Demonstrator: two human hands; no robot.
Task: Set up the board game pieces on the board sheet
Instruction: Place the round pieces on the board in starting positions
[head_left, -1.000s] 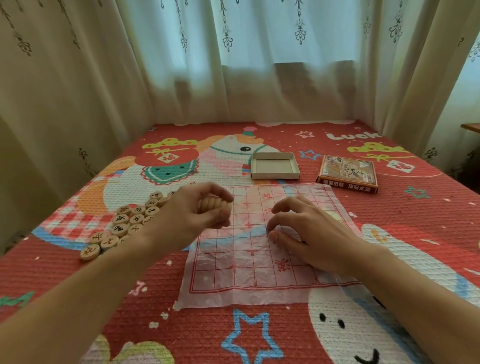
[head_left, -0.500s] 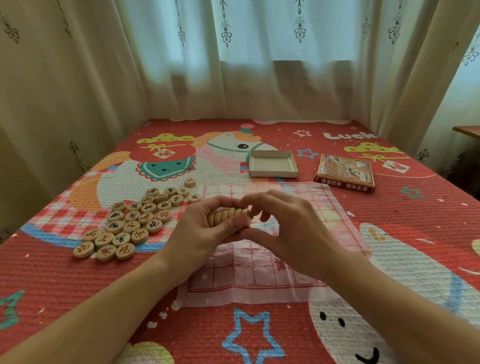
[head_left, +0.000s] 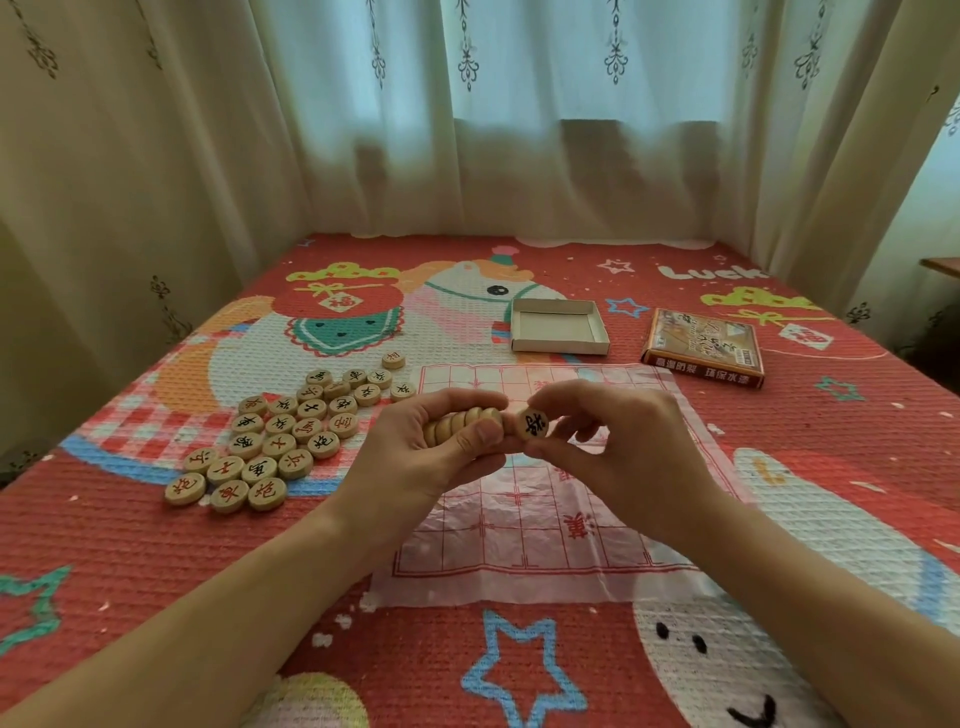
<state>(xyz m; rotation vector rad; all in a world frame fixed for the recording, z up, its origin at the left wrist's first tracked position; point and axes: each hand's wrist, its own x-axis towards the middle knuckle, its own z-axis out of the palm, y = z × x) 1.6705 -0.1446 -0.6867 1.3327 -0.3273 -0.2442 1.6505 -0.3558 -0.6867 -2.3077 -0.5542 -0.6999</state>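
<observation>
A thin plastic board sheet (head_left: 524, 525) with a red grid lies on the red bedspread in front of me. My left hand (head_left: 415, 457) is closed around a sideways stack of round wooden pieces (head_left: 462, 423), held above the sheet. Right beside that stack, my right hand (head_left: 618, 447) pinches a single wooden piece (head_left: 533, 423) with a black character facing me. A pile of loose wooden pieces (head_left: 291, 436), marked in red or black, lies flat on the bedspread left of the sheet.
An open white cardboard box tray (head_left: 558, 327) sits beyond the sheet, and the printed box lid (head_left: 704, 348) lies to its right. Curtains (head_left: 467, 130) hang around the far and left sides of the bed. A wooden ledge (head_left: 943, 266) shows at the right edge.
My right hand rose from the sheet to meet the left hand's stack and now holds one piece pulled off its end. The camera view shifted right, revealing more of the piece pile.
</observation>
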